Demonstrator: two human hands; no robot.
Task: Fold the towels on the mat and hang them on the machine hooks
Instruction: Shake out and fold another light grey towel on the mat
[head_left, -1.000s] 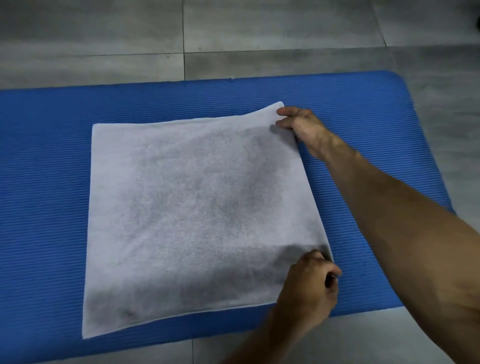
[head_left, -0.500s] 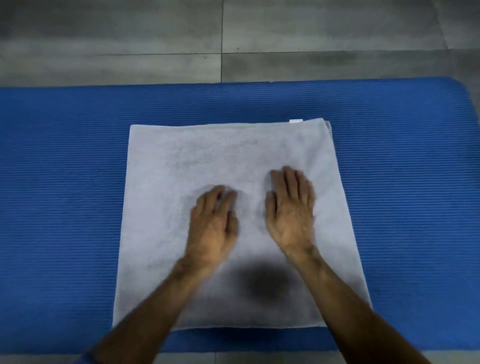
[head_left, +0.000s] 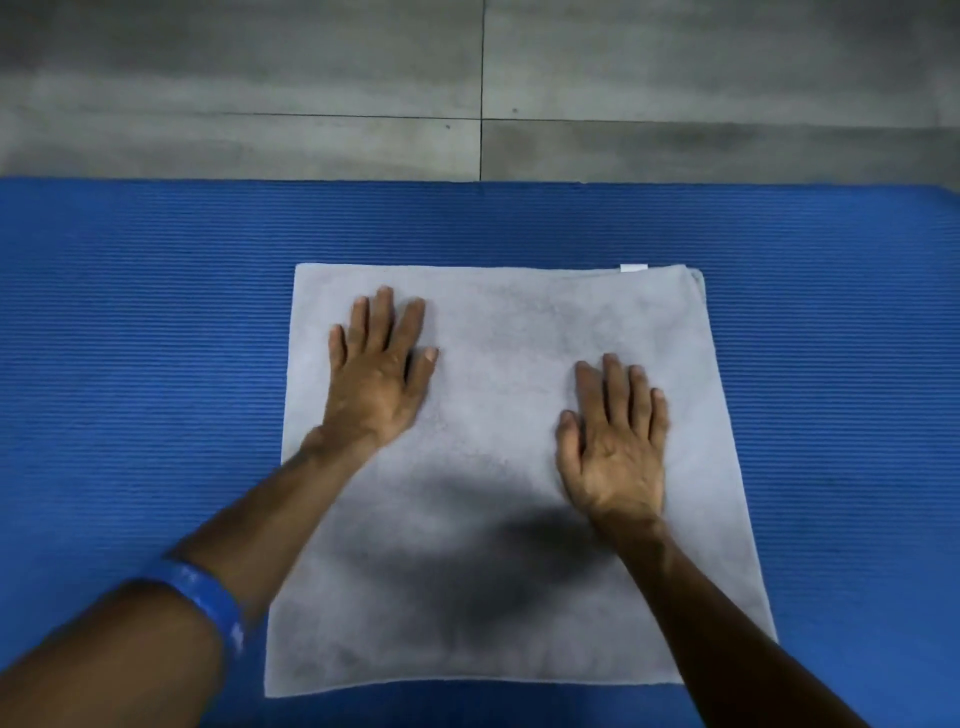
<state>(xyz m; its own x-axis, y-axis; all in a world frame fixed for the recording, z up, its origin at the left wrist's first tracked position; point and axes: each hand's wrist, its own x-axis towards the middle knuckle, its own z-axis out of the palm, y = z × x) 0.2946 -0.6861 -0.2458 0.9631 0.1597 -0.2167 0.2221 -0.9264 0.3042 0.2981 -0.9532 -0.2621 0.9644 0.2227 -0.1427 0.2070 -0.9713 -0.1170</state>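
Observation:
A white towel, folded into a near square, lies flat on the blue mat. A small white tag sticks out at its far right edge. My left hand rests palm down on the towel's far left part, fingers spread. On the right half, my right hand presses flat with fingers straight. Neither hand grips anything. No machine or hooks are in view.
Grey tiled floor runs beyond the mat's far edge. A blue wristband sits on my left forearm. A dark shadow falls on the towel's near middle.
Both hands have slid apart over the towel: the left one out to the far left, the right one toward the right side. One second ago they held the towel's right corners.

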